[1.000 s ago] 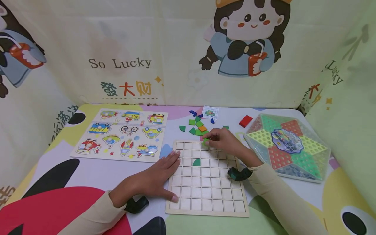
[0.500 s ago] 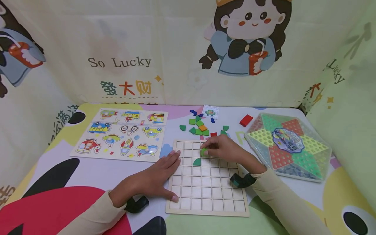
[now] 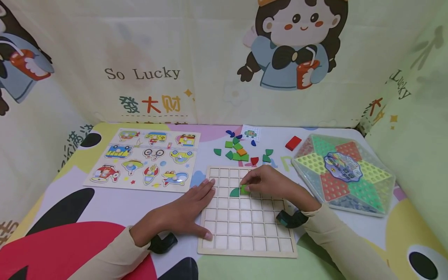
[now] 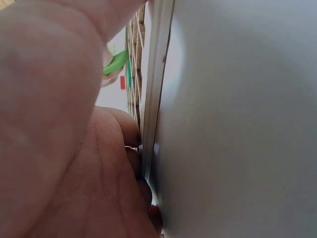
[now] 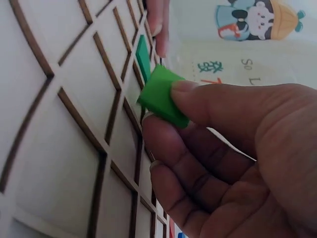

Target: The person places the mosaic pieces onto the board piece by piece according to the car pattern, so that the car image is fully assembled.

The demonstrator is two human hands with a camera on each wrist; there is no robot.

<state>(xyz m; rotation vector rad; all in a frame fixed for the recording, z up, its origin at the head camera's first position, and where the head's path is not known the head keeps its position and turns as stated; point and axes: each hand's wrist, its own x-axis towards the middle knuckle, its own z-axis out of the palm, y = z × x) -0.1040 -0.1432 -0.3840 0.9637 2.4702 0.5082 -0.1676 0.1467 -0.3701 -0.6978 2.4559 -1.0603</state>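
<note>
My right hand pinches a light green square tile between thumb and fingers, one edge tipped toward the grid. Below it lies a wooden grid board with many square cells. A dark green quarter-circle tile sits in a cell just left of the pinched tile. My left hand rests along the board's left edge, fingers straight and spread, thumb over the lower left corner. In the left wrist view its fingers lie against the board's side.
Beyond the board lie several loose tiles: green squares, an orange square, a red piece and blue pieces. A pattern card lies behind them. A vehicle puzzle board is at left, a hexagonal game box and red block at right.
My right hand has brought the green square tile from the board's far edge nearer, to beside the quarter-circle tile. The left hand has stayed in place.
</note>
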